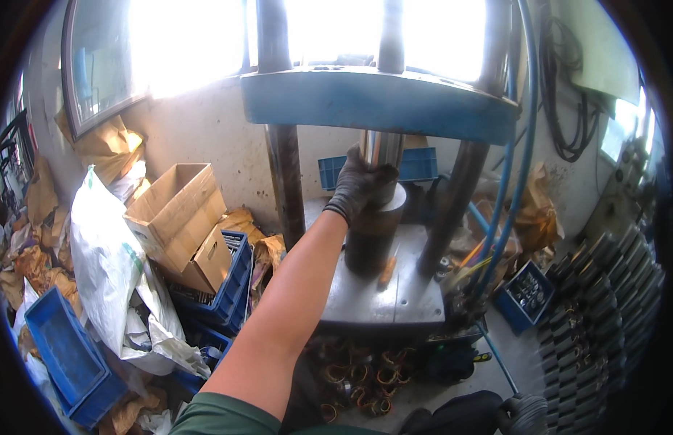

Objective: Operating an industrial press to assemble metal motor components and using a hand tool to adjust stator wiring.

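In a dark glove with a striped cuff, my left hand [360, 181] reaches into a press and closes round a shiny metal cylinder [382, 148]. The cylinder stands upright beneath the press's blue crossbeam [380, 101]. Directly below it, a wider dark cylinder [370, 243] with a pale top rim stands on the metal press bed [416, 297]. A small orange-brown piece [387, 271] lies against its foot. At the lower right, my gloved right hand [523, 413], partly cut off by the frame edge, is wrapped round the end of a thin bluish lever [500, 359].
Dark columns [284, 188] flank the bed. At left are a cardboard box [173, 210], a white sack [101, 254] and blue crates [68, 362]. Dark cylindrical parts [597, 312] are stacked at right, beside a small blue bin [525, 297]. Wired coils [369, 377] lie below the bed.
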Action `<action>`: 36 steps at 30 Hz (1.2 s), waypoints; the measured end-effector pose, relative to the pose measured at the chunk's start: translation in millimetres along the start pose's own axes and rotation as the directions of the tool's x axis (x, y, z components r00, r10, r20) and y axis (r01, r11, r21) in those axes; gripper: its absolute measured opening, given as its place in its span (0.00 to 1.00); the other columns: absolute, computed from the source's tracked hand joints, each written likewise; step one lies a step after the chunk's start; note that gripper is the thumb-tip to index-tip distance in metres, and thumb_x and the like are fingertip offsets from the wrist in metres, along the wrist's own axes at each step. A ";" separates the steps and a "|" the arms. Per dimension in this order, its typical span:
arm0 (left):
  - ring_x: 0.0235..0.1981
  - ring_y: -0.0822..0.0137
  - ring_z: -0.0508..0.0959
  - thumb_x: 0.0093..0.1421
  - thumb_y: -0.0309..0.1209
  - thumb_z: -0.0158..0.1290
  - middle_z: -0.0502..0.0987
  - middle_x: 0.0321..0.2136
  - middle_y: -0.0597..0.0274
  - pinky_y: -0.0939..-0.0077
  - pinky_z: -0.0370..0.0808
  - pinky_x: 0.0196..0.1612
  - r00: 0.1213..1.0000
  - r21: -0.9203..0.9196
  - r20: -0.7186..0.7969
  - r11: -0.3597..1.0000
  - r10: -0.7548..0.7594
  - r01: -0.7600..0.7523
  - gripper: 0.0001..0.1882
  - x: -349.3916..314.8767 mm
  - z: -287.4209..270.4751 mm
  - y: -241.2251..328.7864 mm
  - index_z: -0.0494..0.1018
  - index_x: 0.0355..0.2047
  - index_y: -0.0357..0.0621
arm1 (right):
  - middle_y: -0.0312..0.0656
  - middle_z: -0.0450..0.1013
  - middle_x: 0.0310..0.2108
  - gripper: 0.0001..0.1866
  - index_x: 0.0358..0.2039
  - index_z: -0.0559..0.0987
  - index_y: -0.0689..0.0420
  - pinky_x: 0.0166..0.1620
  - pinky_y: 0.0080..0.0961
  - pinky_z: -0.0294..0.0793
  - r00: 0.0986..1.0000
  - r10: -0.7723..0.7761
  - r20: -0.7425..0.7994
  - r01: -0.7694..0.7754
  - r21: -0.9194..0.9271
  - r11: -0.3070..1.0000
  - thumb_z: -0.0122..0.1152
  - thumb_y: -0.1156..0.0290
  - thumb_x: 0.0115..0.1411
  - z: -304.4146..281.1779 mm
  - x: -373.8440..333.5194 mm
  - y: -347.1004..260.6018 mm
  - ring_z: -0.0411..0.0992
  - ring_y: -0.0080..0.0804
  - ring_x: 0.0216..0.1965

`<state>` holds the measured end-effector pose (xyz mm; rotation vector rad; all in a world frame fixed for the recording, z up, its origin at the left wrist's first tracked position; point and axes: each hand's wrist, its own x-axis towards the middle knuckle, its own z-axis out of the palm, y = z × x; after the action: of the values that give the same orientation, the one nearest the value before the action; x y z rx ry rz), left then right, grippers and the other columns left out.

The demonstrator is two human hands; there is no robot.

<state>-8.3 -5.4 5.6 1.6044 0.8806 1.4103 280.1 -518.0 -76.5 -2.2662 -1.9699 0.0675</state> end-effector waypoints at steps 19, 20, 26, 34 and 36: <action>0.44 0.63 0.78 0.43 0.45 0.77 0.78 0.44 0.46 0.68 0.78 0.49 1.000 0.228 -0.021 0.974 -0.006 0.010 0.46 14.0 1.7 -12.9 0.61 0.53 0.36 | 0.50 0.80 0.37 0.11 0.43 0.84 0.51 0.40 0.47 0.76 0.993 -0.100 0.069 0.095 0.079 0.992 0.61 0.69 0.60 -31.3 22.1 2.4 0.78 0.55 0.36; 0.46 0.57 0.80 0.43 0.41 0.77 0.79 0.45 0.44 0.65 0.77 0.52 0.999 0.196 -0.043 0.980 -0.013 0.021 0.47 11.5 4.0 -9.9 0.62 0.56 0.35 | 0.50 0.80 0.37 0.12 0.44 0.83 0.51 0.40 0.48 0.77 0.990 -0.135 0.030 0.131 0.097 0.987 0.61 0.69 0.61 -30.7 22.0 3.3 0.78 0.56 0.36; 0.44 0.57 0.81 0.43 0.42 0.77 0.79 0.42 0.43 0.65 0.79 0.49 0.999 0.210 -0.028 0.977 0.036 -0.030 0.45 16.8 -2.2 -21.4 0.64 0.53 0.33 | 0.51 0.81 0.38 0.09 0.41 0.83 0.52 0.42 0.48 0.77 0.951 -0.096 0.294 0.062 0.122 0.991 0.61 0.68 0.60 -11.7 14.6 29.0 0.78 0.56 0.37; 0.42 0.57 0.82 0.44 0.42 0.75 0.79 0.41 0.42 0.65 0.80 0.46 0.998 0.250 -0.039 0.966 -0.056 0.064 0.42 -0.7 -1.5 6.6 0.64 0.51 0.31 | 0.52 0.80 0.36 0.10 0.43 0.83 0.53 0.40 0.47 0.77 0.958 -0.065 0.280 0.042 0.086 0.995 0.62 0.69 0.62 -26.3 18.9 10.0 0.79 0.55 0.38; 0.42 0.57 0.82 0.44 0.42 0.75 0.79 0.41 0.42 0.65 0.80 0.46 0.998 0.267 -0.029 0.961 -0.060 0.066 0.42 -1.2 -1.1 6.1 0.64 0.50 0.31 | 0.53 0.80 0.36 0.11 0.44 0.84 0.53 0.40 0.47 0.77 0.979 -0.009 0.206 -0.030 0.181 0.983 0.62 0.69 0.61 -30.1 18.8 8.1 0.79 0.55 0.37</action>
<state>-9.6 -8.9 10.7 1.7456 1.1653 1.3080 294.5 -502.7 -46.7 -2.2277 -1.9532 0.4834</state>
